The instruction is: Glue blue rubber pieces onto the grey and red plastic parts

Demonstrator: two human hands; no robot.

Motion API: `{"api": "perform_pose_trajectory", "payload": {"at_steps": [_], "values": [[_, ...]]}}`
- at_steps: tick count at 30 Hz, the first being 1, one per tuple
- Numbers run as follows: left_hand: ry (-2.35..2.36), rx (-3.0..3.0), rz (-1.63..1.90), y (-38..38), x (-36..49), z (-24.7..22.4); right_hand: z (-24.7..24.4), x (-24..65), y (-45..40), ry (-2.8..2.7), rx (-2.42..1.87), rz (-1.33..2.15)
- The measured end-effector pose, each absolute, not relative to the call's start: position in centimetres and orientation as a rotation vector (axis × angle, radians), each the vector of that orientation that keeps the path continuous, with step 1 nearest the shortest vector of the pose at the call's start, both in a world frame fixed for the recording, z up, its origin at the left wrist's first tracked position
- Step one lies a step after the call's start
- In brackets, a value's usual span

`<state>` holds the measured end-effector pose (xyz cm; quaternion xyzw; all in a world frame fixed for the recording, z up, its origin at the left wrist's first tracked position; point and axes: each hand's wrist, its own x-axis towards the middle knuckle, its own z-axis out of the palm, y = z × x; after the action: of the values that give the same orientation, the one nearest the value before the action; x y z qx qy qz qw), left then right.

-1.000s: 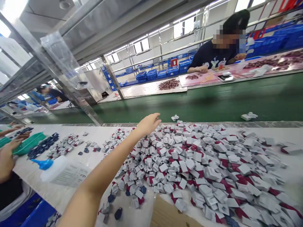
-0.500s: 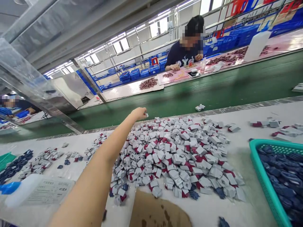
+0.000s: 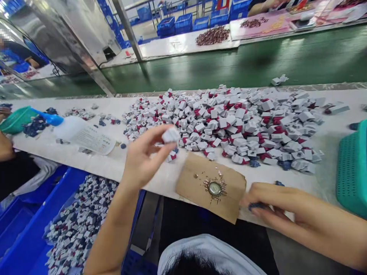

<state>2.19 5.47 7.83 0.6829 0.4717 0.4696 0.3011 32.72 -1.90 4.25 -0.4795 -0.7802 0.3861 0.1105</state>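
Observation:
Between the thumb and fingers of my left hand (image 3: pixel 146 152) is a small light grey piece (image 3: pixel 171 135), held above the near left edge of a big pile of grey and dark red pieces (image 3: pixel 229 118). My right hand (image 3: pixel 275 210) pinches a dark blue piece (image 3: pixel 256 206) beside the right edge of a brown cardboard sheet (image 3: pixel 189 183). On the cardboard lies a small round dish (image 3: pixel 214 188) with a greenish content, ringed by shiny brownish splatter.
A green basket (image 3: pixel 351 172) stands at the right. A white bottle with a blue cap (image 3: pixel 83 133) lies at the left. Below it is a blue bin (image 3: pixel 54 214) of pieces. Beyond the table runs a green belt (image 3: pixel 183 68). Parts of other people show at the left and top.
The view has tilted down and shifted. My left hand has come back from the belt side of the pile with a grey piece. My right hand and the dish on the cardboard have come into view.

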Motion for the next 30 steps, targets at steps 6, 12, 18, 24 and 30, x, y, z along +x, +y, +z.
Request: {"api": "perform_pose_trajectory", "payload": {"at_steps": [6, 12, 18, 24, 30], "values": [[1.378, 1.068, 1.252, -3.7, 1.9, 2.1, 2.5, 27.7, 0.3, -2.252, -1.331, 1.007], [1.245, 0.675, 1.254, -5.5, 3.6, 0.5, 0.7, 27.1, 0.5, -2.353, -1.180, 0.830], [1.237, 0.641, 1.195, -5.3, 3.1, 0.3, 1.2, 27.6, -0.1, -2.398, -1.110, 0.585], [1.165, 0.604, 1.140, -5.2, 3.6, 0.1, 0.8, 27.5, -0.5, -2.597, -1.026, 0.289], [1.125, 0.578, 1.141, -5.3, 4.4, 0.2, 1.3, 27.2, -0.2, -2.678, -0.981, 0.243]]}}
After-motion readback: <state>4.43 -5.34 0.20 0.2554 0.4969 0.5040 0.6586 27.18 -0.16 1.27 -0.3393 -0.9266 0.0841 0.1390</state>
